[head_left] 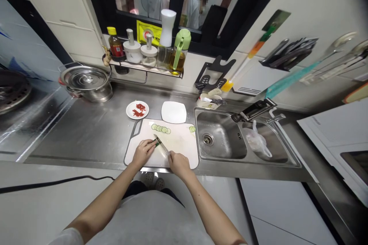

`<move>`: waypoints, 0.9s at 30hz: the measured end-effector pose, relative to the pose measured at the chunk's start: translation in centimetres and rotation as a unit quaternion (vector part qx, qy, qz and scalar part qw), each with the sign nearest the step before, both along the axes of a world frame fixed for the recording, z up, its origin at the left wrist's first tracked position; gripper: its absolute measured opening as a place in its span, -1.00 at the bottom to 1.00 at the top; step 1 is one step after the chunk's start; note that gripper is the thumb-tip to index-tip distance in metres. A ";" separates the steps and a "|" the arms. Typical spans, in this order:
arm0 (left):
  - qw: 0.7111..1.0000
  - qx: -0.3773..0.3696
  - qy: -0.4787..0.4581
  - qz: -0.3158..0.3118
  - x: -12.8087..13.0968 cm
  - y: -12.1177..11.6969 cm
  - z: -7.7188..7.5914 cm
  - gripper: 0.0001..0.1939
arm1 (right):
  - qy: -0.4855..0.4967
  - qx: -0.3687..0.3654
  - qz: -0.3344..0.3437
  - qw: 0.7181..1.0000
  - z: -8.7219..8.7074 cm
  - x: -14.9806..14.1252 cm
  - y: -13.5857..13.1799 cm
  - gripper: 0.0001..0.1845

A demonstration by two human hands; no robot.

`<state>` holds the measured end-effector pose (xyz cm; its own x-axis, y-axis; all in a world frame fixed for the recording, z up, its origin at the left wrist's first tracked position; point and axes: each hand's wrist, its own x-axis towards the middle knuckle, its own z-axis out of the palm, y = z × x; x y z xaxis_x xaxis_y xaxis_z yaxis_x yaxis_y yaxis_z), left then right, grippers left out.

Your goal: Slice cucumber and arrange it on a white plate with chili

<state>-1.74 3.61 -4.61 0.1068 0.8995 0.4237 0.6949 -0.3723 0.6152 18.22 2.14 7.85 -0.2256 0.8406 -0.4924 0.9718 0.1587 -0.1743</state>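
My right hand point(178, 164) is closed around the handle of a kitchen knife point(163, 147), whose blade points up and to the left over the white cutting board point(184, 145). My left hand point(143, 152) presses its fingers on a dark green piece of cucumber point(157, 144), mostly hidden by the fingers, with the blade right beside it. Farther up the board lies an overlapping row of pale cucumber slices point(161, 128). A few more cucumber pieces point(192, 129) sit near the board's upper right corner.
Behind the board stand a round plate point(129, 111) with chopped red bits and a white square plate point(173, 112). A double sink point(224, 138) is on the right, a lidded steel pot point(97, 93) on the left. A condiment rack point(143, 68) hangs at the back.
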 end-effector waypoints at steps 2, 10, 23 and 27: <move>1.000 -0.001 -0.004 0.001 0.0 0.0 -0.1 -0.70 | 0.002 0.001 0.003 1.000 0.0 -0.1 -0.1 -0.65; 1.000 -0.017 -0.013 0.004 0.0 0.0 0.0 -0.70 | 0.000 -0.004 0.002 1.000 0.3 -0.3 -0.2 -0.64; 1.000 -0.006 -0.017 0.002 0.1 0.2 0.2 -0.72 | -0.005 -0.031 0.022 0.999 0.2 -0.9 0.9 -0.67; 1.000 -0.012 -0.023 0.000 0.1 0.2 0.2 -0.73 | -0.002 -0.027 0.027 0.999 -0.2 -1.1 1.2 -0.68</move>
